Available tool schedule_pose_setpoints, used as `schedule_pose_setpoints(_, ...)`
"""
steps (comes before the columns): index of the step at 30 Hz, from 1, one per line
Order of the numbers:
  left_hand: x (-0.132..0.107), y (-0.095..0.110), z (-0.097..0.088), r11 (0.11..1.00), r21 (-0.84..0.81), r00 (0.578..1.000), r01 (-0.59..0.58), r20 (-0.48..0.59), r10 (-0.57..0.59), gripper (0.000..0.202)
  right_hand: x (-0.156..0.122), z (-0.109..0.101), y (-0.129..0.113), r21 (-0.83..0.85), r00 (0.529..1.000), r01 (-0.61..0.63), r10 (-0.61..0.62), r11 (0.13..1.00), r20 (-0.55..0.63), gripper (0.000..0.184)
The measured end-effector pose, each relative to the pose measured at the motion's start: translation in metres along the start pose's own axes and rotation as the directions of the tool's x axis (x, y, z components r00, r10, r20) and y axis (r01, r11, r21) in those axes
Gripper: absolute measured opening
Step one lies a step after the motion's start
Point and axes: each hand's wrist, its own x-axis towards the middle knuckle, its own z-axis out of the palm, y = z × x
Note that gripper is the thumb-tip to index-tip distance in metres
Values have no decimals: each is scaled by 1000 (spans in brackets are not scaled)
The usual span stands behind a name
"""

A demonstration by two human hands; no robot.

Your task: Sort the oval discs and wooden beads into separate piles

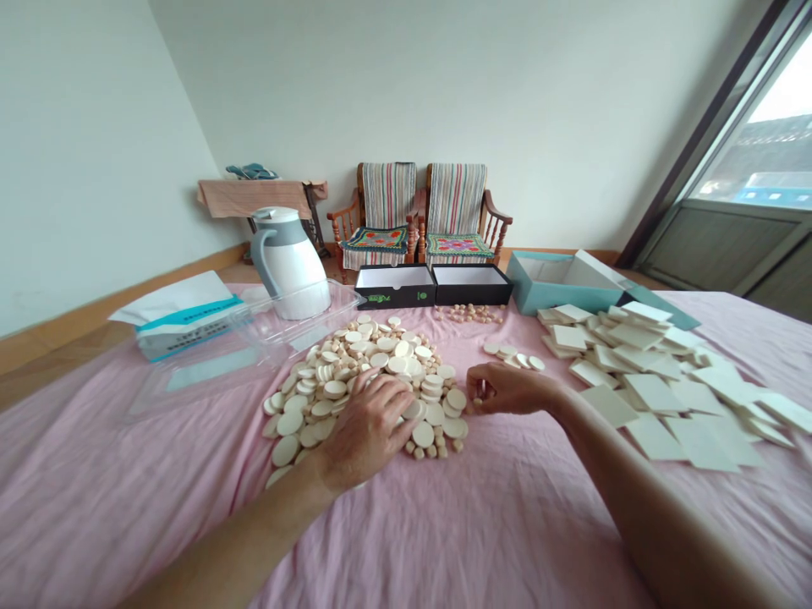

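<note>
A heap of pale round wooden discs [355,364] lies on the pink cloth [444,524]. My left hand [371,427] rests palm down on the heap's near side, fingers spread over the discs. My right hand [504,389] sits just right of the heap with its fingers curled together around small pale pieces. A short row of discs [515,357] lies behind the right hand. Small wooden beads [431,448] are scattered at the heap's near edge.
Pale square tiles [647,364] spread over the right side. Two black open boxes [431,285], a teal box [551,283], more beads [473,314], a white jug [288,258], a clear tray [254,347] and a tissue pack [187,317] stand behind. Two wooden chairs [419,216] are at the wall.
</note>
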Motion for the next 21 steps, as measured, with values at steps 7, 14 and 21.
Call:
schedule_pose_setpoints(7,1,1,0,1000,7,1000,-6,-10,6,15,9,5,20,5,971,-31,32,999,-236,11)
schedule_pose_setpoints(14,2,2,-2,1000,5,1000,-4,-28,4,13,44,19,38,179,747,-124,210,976,-631,9)
schedule_pose_setpoints(21,1,1,-2,1000,2,1000,5,6,-5,15,46,22,32,334,670,-5,251,943,-699,13)
